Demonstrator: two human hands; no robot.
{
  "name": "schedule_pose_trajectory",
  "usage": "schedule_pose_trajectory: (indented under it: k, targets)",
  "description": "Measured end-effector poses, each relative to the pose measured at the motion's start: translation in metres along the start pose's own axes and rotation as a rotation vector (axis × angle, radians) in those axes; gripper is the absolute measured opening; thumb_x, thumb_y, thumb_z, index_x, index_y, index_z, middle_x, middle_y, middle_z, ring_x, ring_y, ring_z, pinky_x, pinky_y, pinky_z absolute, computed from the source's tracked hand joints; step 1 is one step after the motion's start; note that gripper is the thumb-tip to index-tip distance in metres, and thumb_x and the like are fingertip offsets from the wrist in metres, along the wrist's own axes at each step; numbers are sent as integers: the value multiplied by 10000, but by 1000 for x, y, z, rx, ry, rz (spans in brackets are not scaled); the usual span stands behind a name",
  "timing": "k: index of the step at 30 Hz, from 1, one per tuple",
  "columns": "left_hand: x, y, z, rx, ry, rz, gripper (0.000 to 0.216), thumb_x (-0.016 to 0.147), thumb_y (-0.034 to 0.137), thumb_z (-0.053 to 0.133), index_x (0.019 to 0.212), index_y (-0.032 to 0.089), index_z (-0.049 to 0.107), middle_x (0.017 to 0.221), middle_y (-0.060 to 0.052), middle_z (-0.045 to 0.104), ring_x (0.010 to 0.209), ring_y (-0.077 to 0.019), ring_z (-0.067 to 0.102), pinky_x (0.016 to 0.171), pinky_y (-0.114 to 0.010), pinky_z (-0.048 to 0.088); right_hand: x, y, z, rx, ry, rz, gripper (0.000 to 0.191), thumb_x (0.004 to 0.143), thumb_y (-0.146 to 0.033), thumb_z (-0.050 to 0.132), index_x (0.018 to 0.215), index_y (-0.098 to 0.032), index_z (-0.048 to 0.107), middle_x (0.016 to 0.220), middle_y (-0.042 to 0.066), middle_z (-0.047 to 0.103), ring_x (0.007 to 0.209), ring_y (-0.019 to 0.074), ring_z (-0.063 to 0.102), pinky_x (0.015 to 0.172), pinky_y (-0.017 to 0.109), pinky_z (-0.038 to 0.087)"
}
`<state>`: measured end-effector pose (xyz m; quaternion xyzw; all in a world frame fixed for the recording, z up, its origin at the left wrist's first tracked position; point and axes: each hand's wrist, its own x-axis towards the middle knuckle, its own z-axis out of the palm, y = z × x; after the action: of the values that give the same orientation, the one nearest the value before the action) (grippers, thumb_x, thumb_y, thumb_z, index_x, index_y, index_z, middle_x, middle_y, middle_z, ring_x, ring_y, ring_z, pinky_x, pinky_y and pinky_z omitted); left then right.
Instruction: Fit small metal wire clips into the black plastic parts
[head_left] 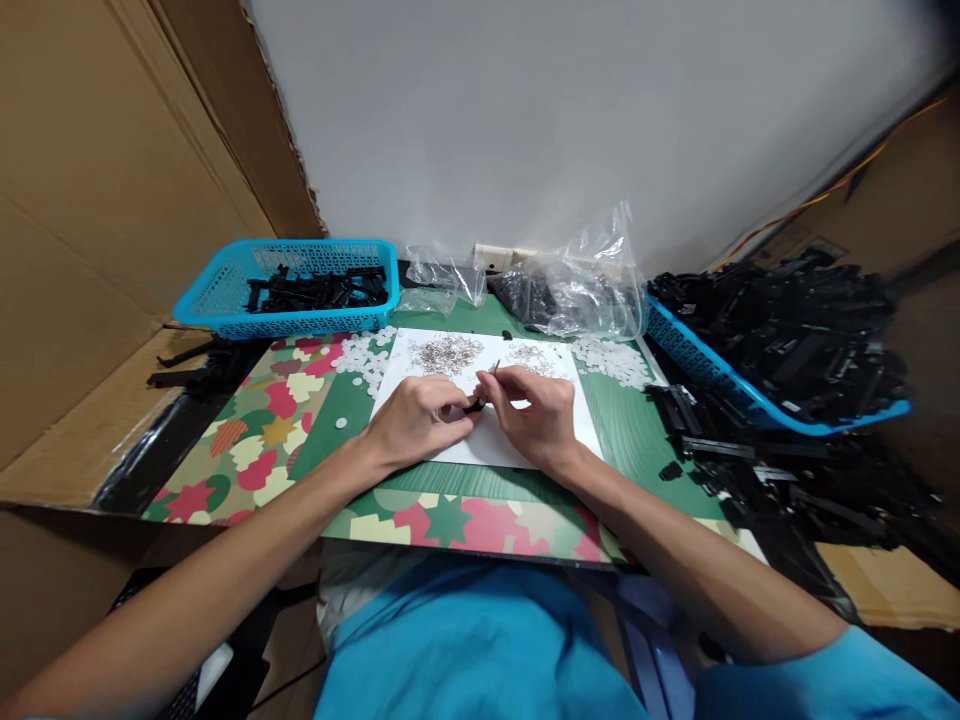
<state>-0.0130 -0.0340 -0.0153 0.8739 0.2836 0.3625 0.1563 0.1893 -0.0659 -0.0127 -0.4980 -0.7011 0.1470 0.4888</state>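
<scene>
Two hands (415, 420) (536, 415) pinching black part (475, 404)

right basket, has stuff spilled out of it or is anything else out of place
Yes. The right basket is heaped past its rim, and black parts lie spilled beside it. More lie loose in front of the left basket. White discs stray off the paper.

- A small black part (475, 404): dark and short, held low at the centre of the frame, mostly hidden.
- A thin metal pin (494, 369): slender, silvery, tilted up and right from it.
</scene>
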Motion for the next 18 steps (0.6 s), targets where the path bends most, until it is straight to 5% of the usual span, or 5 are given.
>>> schedule_pose_trajectory:
  k: [6,11,18]
  targets:
    - [1,-1,1,14,34,50,60,911,171,698,867,191,736,803,-43,740,772,-202,673,688,-338,531,11,-6,-11,83,61,-20,270,1065,-407,588,903,-221,698,867,70,816,733,188,783,714,310,626]
    - [3,3,-2,34,125,60,152,987,206,670,1127,187,724,1002,-85,787,923,-236,701,833,-397,582,33,10,-41,41,289,67,327,1098,-477,495,1048,-208,675,808,50,721,717,194,702,719,333,575]
    - [0,5,-10,3,300,-213,174,1051,268,564,1221,249,588,953,-16,696,800,-166,672,714,-290,557,48,38,-68,-190,118,66,336,1058,-464,540,901,-210,696,706,12,632,596,178,526,577,289,386]
